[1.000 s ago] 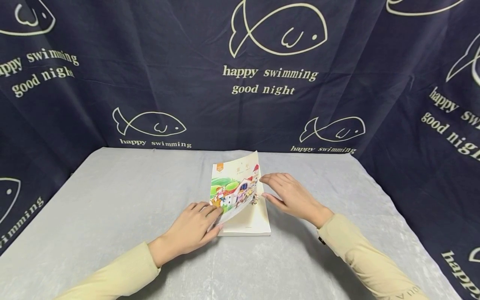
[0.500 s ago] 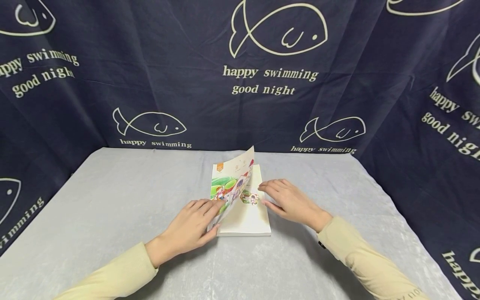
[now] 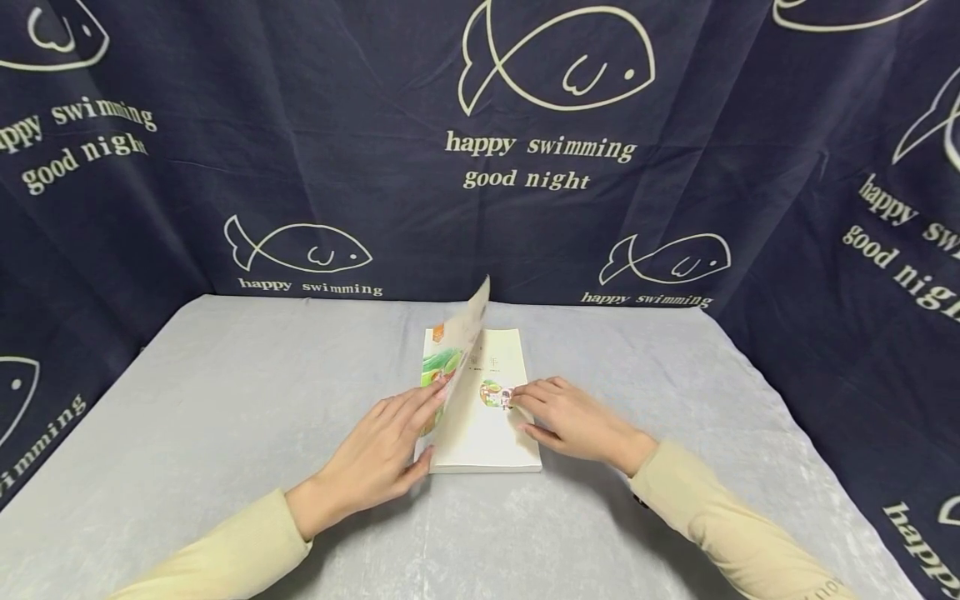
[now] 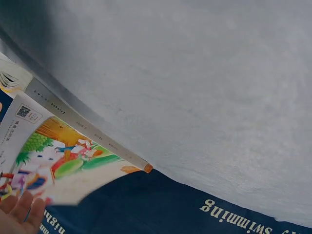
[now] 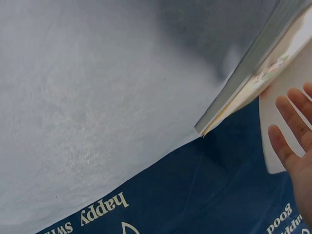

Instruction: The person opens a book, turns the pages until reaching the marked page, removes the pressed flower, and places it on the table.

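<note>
A paperback book (image 3: 487,437) lies on the table with its front cover raised steeply on the left side. Green and red pictures decorate the cover (image 4: 68,161), seen from outside in the left wrist view. A white title page with a small colour picture shows beneath it. My left hand (image 3: 378,446) is at the book's left, its extended fingers against the cover's outer face and the thumb near the lower left corner. Over the right edge of the page is my right hand (image 3: 577,421), fingers spread and loosely extended in the right wrist view, gripping nothing.
A pale grey cloth (image 3: 225,400) covers the table. Behind it and at both sides hangs a dark blue curtain (image 3: 420,217) printed with fish and words.
The cover has swung up and leftward, uncovering more of the title page. My left hand has shifted slightly left with it. My right hand has come down and left over the page's edge.
</note>
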`<state>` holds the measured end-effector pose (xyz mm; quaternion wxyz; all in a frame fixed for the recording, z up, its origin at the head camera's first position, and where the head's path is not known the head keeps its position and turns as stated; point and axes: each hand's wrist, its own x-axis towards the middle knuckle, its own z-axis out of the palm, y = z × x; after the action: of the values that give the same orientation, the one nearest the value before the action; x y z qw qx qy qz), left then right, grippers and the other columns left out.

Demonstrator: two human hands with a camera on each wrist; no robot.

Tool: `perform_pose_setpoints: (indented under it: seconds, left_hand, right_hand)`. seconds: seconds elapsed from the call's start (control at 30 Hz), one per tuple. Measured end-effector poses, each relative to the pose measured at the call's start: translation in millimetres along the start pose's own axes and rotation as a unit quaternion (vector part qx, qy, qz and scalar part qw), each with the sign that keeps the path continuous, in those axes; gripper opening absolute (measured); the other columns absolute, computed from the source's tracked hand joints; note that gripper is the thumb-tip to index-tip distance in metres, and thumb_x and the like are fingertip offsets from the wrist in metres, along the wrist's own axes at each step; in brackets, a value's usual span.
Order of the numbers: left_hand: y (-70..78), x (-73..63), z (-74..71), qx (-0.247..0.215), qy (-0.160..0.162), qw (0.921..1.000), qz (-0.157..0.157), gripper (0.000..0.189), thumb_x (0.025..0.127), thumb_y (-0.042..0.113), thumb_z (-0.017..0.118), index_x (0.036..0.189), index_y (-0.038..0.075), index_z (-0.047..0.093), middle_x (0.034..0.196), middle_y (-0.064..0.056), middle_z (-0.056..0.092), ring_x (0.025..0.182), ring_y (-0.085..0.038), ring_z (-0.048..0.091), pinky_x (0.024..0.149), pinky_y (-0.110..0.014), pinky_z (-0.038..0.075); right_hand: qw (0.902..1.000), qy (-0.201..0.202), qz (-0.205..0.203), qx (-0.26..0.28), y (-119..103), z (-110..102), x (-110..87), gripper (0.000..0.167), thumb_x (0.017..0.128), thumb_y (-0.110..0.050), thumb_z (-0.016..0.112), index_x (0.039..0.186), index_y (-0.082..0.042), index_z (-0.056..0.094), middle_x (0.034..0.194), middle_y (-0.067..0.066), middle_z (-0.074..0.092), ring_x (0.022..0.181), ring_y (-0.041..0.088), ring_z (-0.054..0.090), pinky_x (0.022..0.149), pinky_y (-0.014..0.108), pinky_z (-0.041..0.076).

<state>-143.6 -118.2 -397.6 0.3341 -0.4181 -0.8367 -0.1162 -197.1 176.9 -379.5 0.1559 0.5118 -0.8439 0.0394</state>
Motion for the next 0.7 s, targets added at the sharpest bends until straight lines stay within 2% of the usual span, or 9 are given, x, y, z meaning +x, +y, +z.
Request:
perform_pose_setpoints:
  seconds: [0.2,0.33,0.57,0.7]
  left_hand:
    - [-0.8,4.9,-2.9,-0.03,0.061,0.9976,0.014,0.056,0.086,0.021,0.043,0.135,0.001,0.025,0.14,-0.021,0.037,0.121,-0.029,0.045,0.082,-0.039,0.045]
    - [-1.6,7.3,-6.2,-0.023,0.092,0.9954,0.014,0.054,0.085,0.021,0.044,0.133,0.002,0.028,0.138,-0.025,0.036,0.122,-0.032,0.042,0.081,-0.04,0.044]
    - [-2.5,6.8,-10.3,0.008,0.116,0.9932,0.001,0.05,0.085,0.024,0.044,0.131,0.004,0.041,0.139,-0.026,0.032,0.125,-0.042,0.032,0.096,-0.047,0.032]
    - [-3.1,5.8,-10.6,0.032,0.127,0.9914,-0.002,0.046,0.084,0.023,0.044,0.126,0.006,0.05,0.137,-0.024,0.034,0.125,-0.042,0.027,0.096,-0.05,0.026]
  right_hand:
    - [0.9998,-0.015,-0.009,-0.001,-4,3,-1.5,0.029,0.084,-0.024,0.061,0.109,-0.008,0.06,0.11,0.003,0.062,0.104,0.017,0.056,0.091,0.035,0.042]
    - [0.9998,-0.018,-0.011,-0.001,-6,5,-2.1,0.027,0.085,-0.025,0.061,0.107,-0.01,0.06,0.11,0.002,0.062,0.104,0.016,0.056,0.091,0.035,0.042]
    - [0.9996,-0.024,-0.01,0.009,-9,6,-2.1,0.026,0.085,-0.028,0.061,0.106,-0.012,0.061,0.11,0.001,0.062,0.104,0.016,0.056,0.09,0.035,0.043]
    - [0.9993,-0.032,-0.005,0.017,-11,7,-2.6,0.024,0.085,-0.031,0.06,0.103,-0.014,0.061,0.11,0.0,0.062,0.106,0.015,0.055,0.091,0.034,0.043]
